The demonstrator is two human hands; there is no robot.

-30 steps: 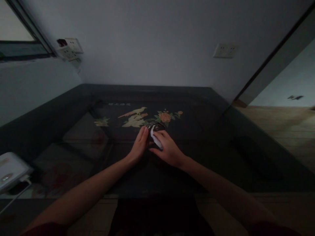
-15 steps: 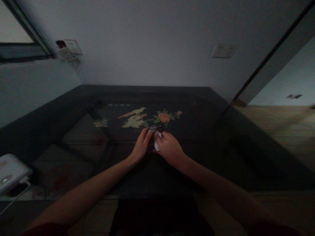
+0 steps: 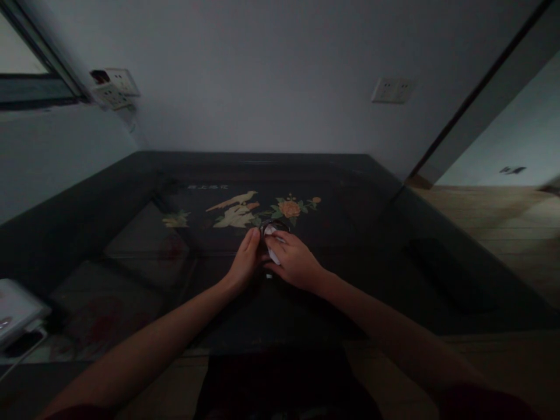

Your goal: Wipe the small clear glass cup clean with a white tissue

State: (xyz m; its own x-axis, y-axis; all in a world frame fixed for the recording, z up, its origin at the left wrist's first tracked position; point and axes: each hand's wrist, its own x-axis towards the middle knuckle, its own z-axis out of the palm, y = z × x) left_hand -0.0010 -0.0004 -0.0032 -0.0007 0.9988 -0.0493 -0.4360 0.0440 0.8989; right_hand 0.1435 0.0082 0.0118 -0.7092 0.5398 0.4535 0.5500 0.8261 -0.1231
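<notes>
My left hand [image 3: 245, 259] is closed around the left side of a small dark object with a curved, shiny rim [image 3: 276, 223]. Most of that object is hidden by my fingers, and its kind cannot be made out. Between the fingers and thumb of my right hand [image 3: 297, 261] is a crumpled white tissue [image 3: 274, 252], pressed against the dark object. Both hands are close together over the near middle of a dark glossy tabletop [image 3: 350, 233]. A tiny white spot [image 3: 269, 276] shows just below my right fingers.
A white box-like device [image 3: 20, 309] with a cable stands at the left edge. A long black object [image 3: 446, 274] lies on the right of the table. Bird and flower pictures [image 3: 289, 209] decorate the top. Wall sockets [image 3: 392, 90] are above the far edge.
My right hand has shifted slightly left with the tissue, which now lies over the dark object. My left hand has moved slightly left. The whole view has shifted a little.
</notes>
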